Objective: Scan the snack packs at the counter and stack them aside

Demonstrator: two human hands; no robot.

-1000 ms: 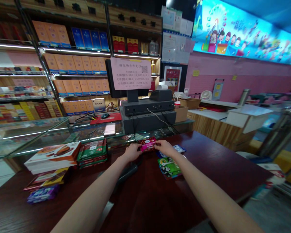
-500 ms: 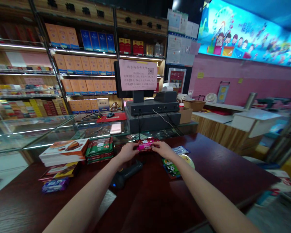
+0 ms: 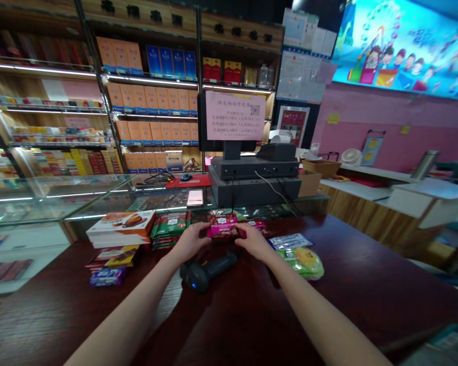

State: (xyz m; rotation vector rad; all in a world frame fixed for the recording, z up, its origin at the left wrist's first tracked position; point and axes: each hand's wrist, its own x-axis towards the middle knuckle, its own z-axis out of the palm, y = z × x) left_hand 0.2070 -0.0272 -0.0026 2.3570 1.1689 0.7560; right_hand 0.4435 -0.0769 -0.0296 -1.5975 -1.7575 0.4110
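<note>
A pink and dark-red snack packet (image 3: 222, 226) lies near the far edge of the dark wooden counter, held by its two ends. My left hand (image 3: 193, 241) pinches its left end, and my right hand (image 3: 254, 242) has thumb and fingers at its right end. Partly behind my right hand lies a second pink packet (image 3: 258, 223). Just in front of my hands rests a black barcode scanner (image 3: 208, 272) with a blue light. To the left stands a stack of green packets (image 3: 170, 224). A green and yellow duck-print packet (image 3: 304, 262) lies right of my right forearm.
At the left are a white and orange box (image 3: 121, 231), chocolate packets (image 3: 114, 255) and a purple packet (image 3: 107, 276). A blue and white packet (image 3: 292, 241) lies at the right. Behind the counter's edge stand a glass case (image 3: 103, 201) and a cash register (image 3: 254, 185).
The view has swung left, so the scene sits further right. Both hands have shifted the pink packet a little left against the counter, and the second pink packet now shows beside it.
</note>
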